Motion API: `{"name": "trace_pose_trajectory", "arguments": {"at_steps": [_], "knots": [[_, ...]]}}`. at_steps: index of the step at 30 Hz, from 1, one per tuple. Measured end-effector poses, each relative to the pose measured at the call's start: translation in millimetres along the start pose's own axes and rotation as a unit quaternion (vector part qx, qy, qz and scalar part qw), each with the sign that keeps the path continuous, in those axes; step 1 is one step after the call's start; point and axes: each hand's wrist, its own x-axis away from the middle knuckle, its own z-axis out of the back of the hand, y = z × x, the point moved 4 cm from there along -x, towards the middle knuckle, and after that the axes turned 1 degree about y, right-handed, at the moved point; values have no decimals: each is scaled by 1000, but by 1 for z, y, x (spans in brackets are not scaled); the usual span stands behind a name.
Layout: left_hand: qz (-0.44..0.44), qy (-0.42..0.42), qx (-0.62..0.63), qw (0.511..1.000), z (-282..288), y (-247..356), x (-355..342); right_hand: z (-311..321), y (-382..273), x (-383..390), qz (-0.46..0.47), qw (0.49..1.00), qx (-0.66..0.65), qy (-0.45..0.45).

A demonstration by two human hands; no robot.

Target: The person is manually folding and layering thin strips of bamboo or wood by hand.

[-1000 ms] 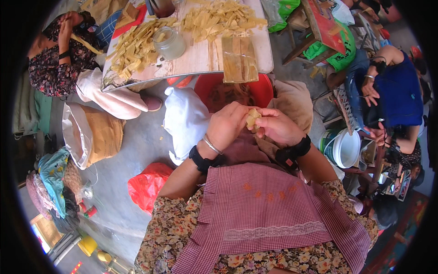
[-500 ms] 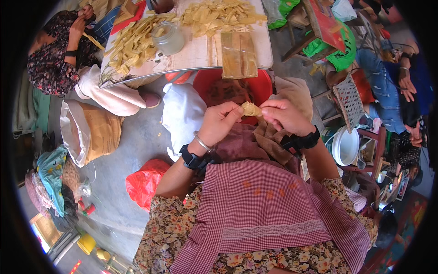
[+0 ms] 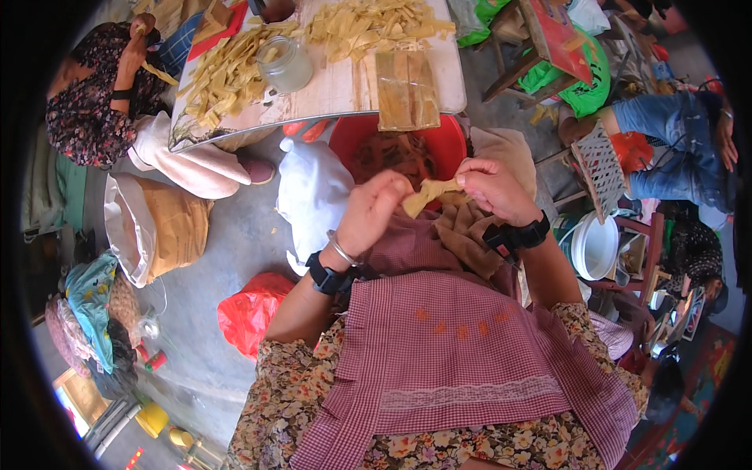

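A pale yellow, leaf-like strip [image 3: 429, 196] spans the short gap between my two hands, twisted narrow in the middle and wider toward its left end. My left hand [image 3: 376, 205] is closed with thumb and fingers pinched at the left end. At the other end, my right hand [image 3: 498, 192] pinches the strip between thumb and fingertips. Just beyond my hands stands a red basin [image 3: 448, 149] with brownish pieces inside. A brown cloth [image 3: 468, 239] lies on my lap under my right hand, over a red-checked apron [image 3: 462, 337].
Ahead, a table [image 3: 337, 90] bears piles of yellow strips [image 3: 368, 27], a glass jar [image 3: 285, 66] and a flat wrapped bundle [image 3: 407, 90] at its near edge. Left are a white bag [image 3: 313, 196], a red plastic bag [image 3: 254, 313] and a brown sack [image 3: 176, 223]. Co-workers sit on both sides.
The strip, bunched into a small lump before, now stretches out flatter. My hands have moved slightly apart. On the right, a seated co-worker's legs and hand have shifted.
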Motion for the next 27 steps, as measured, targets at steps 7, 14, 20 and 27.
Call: {"name": "trace_pose_trajectory", "arguments": {"at_steps": [7, 14, 20, 27], "knots": [[220, -101, 327, 914, -15, -6, -6, -29, -11, 4, 57, 981, 184, -22], [258, -92, 394, 877, -20, -19, -5, -30, -17, 2, 156, 956, 244, -53], [257, -79, 404, 875, -16, -9, -3, -20, -24, 1, 118, 967, 217, -66], [184, -120, 387, 896, -5, -2, -4, -13, -36, 1, 146, 945, 285, -71]]}}
